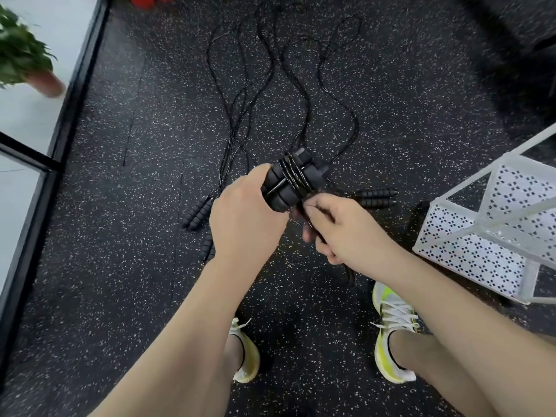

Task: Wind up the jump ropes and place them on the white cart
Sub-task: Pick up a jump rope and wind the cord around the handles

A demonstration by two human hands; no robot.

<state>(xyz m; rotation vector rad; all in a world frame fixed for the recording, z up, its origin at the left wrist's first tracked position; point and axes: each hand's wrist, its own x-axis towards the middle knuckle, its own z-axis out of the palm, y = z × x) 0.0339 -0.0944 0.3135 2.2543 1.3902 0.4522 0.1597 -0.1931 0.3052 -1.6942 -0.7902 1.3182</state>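
Observation:
My left hand (245, 210) grips the two black foam handles of a jump rope (288, 179), held side by side, with several turns of black cord wound around them. My right hand (337, 227) pinches the loose cord of that rope just below the bundle. More black jump ropes (258, 85) lie in long loops on the speckled floor beyond my hands. One pair of their handles (197, 213) lies at the left, another pair (376, 198) at the right. The white cart (493, 233), with perforated sides, stands at my right.
A potted green plant (27, 61) stands on the pale floor at the far left, past a black frame edge (78, 94). Something red (150, 0) lies at the top edge. My feet in yellow-and-white shoes (394, 329) stand on the dark rubber floor.

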